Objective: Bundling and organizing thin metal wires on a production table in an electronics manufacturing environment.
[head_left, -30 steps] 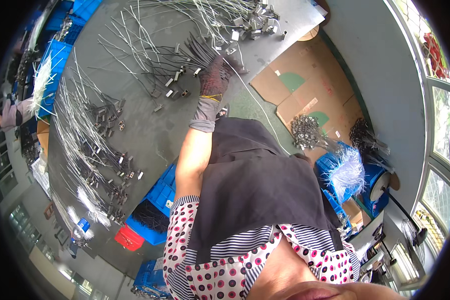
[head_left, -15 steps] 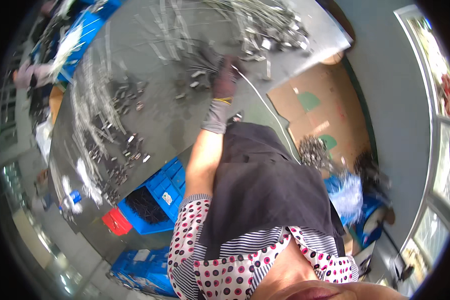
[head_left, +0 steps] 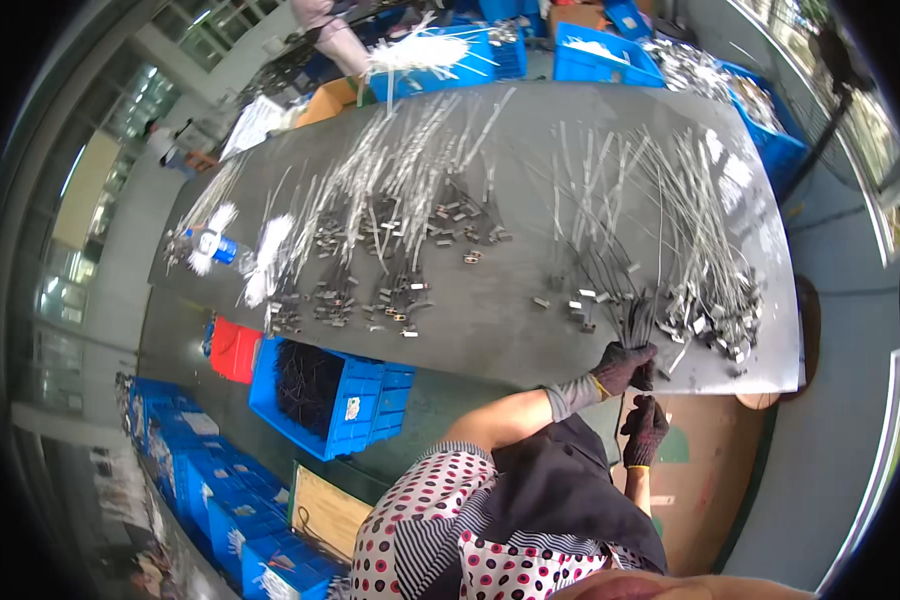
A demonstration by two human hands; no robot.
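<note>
At the table's near edge my left hand point(head_left: 620, 369), in a dark knitted glove, is closed round a bundle of dark cables point(head_left: 638, 322). The bundle stands up out of the fist and fans toward the far side, over the tabletop. Just below it, past the edge, my right hand point(head_left: 646, 430) wears a similar glove with a yellow cuff. Its fingers are pinched together near the lower end of the bundle; what they hold is too small to make out. Right of the bundle lies a pile of cables with metal connectors point(head_left: 715, 318). A few loose connectors point(head_left: 585, 300) lie to the left.
Rows of pale-sleeved cables point(head_left: 410, 170) cover the left half of the grey table point(head_left: 515, 330). Blue crates stand behind it, one crate point(head_left: 605, 60) holding white pieces. Below the near edge are a blue crate of dark cables point(head_left: 345, 400), a red container point(head_left: 234, 350) and cardboard point(head_left: 710, 450).
My view has swung, showing more of the table and the far crates. My left hand has drawn back from over the table to its near edge. My right hand has come into view.
</note>
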